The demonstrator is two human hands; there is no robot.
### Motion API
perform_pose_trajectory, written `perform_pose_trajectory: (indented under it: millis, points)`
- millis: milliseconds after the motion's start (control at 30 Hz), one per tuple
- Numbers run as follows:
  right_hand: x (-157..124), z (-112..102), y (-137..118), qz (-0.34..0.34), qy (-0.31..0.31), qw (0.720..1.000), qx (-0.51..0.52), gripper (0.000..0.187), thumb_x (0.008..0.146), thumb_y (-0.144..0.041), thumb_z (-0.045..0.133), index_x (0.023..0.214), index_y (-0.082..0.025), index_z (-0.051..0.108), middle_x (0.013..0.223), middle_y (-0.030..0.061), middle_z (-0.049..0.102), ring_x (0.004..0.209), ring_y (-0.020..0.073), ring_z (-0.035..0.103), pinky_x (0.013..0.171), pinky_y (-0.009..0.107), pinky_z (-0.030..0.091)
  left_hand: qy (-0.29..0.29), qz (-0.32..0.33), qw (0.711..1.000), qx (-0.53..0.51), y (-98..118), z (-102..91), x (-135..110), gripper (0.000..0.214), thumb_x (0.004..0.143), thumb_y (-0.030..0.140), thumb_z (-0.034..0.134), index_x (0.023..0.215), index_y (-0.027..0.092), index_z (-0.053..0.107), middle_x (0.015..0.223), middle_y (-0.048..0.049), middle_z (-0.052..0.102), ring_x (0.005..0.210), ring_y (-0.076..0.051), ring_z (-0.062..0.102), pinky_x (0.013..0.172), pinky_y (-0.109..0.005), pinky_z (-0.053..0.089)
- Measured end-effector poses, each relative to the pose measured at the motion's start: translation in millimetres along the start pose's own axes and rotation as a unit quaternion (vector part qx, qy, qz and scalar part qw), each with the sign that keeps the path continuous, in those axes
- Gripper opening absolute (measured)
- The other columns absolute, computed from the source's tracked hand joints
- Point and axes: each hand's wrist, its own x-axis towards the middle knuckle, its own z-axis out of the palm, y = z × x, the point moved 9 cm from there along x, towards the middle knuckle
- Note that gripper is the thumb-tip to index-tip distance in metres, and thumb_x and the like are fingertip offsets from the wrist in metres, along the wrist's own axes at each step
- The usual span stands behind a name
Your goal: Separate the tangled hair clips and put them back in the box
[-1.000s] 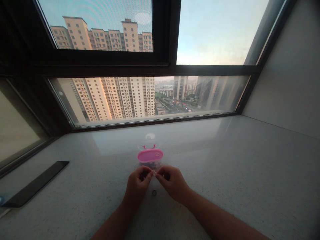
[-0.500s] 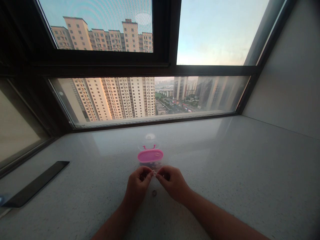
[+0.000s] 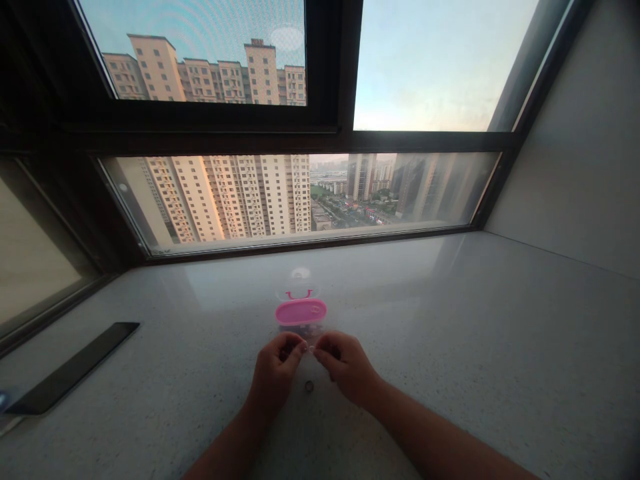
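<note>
My left hand [image 3: 275,365] and my right hand [image 3: 351,367] meet over the pale speckled surface, thumb and forefinger pinched on each. Between the fingertips is a tiny pale ring [image 3: 311,348], gripped from both sides; its finer details are too small to make out. Below the hands a small dark-rimmed ring [image 3: 309,387] lies on the surface. Just beyond my fingers stands an oval pink tray [image 3: 295,311] with a small ring-like item at its right end. Dark little pieces show under its front edge, partly hidden by my hands.
Behind the pink tray is a clear plastic lid [image 3: 300,275] with a pink handle [image 3: 299,295]. A long dark flat object [image 3: 75,368] lies at the left. Dark-framed windows [image 3: 340,141] border the speckled sill [image 3: 475,347], and a white wall [image 3: 575,167] rises at right.
My right fingertips have shifted very slightly at the pale ring. Otherwise the hands, the tray and the ring on the surface stay where they were.
</note>
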Motion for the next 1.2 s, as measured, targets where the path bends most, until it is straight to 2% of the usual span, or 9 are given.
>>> perform_pose_trajectory:
  millis: [267, 467, 800, 1200]
  points:
    - [0.0, 2.8, 2.9, 0.03, -0.011, 0.997, 0.07, 0.012, 0.077, -0.02, 0.056, 0.066, -0.016, 0.057, 0.049, -0.006, 0.044, 0.043, 0.0072, 0.042, 0.043, 0.017, 0.032, 0.004, 0.001, 1.0, -0.005, 2.5, -1.2, -0.6, 0.016, 0.076, 0.03, 0.058, 0.073, 0.016, 0.064, 0.063, -0.0001, 0.06, 0.06, -0.015, 0.053, 0.058, -0.023, 0.042]
    - [0.9, 5.0, 4.7, 0.046, -0.014, 0.991, 0.125, 0.015, 0.079, -0.026, 0.053, 0.069, -0.016, 0.054, 0.053, -0.0053, 0.046, 0.04, 0.0067, 0.043, 0.039, 0.017, 0.033, 0.001, -0.006, 1.0, -0.013, 1.3, -1.3, -0.4, 0.016, 0.075, 0.03, 0.057, 0.072, 0.015, 0.063, 0.063, -0.0007, 0.06, 0.06, -0.016, 0.053, 0.058, -0.024, 0.042]
    - [2.1, 6.0, 5.8, 0.048, -0.015, 0.991, 0.122, 0.02, 0.082, -0.032, 0.051, 0.07, -0.016, 0.053, 0.062, -0.0033, 0.051, 0.039, 0.0051, 0.044, 0.036, 0.016, 0.033, 0.003, 0.001, 1.0, -0.003, 1.2, -1.4, 0.4, 0.016, 0.076, 0.029, 0.056, 0.073, 0.016, 0.063, 0.064, -0.0005, 0.061, 0.06, -0.015, 0.054, 0.058, -0.023, 0.043]
    - [1.2, 4.9, 3.7, 0.047, -0.014, 0.993, 0.109, 0.021, 0.083, -0.033, 0.05, 0.071, -0.016, 0.053, 0.062, -0.0034, 0.051, 0.04, 0.0054, 0.045, 0.038, 0.016, 0.034, 0.01, -0.005, 1.0, 0.001, 2.1, -2.6, -0.1, 0.019, 0.074, 0.034, 0.059, 0.073, 0.016, 0.064, 0.065, -0.0012, 0.063, 0.059, -0.015, 0.054, 0.057, -0.023, 0.042]
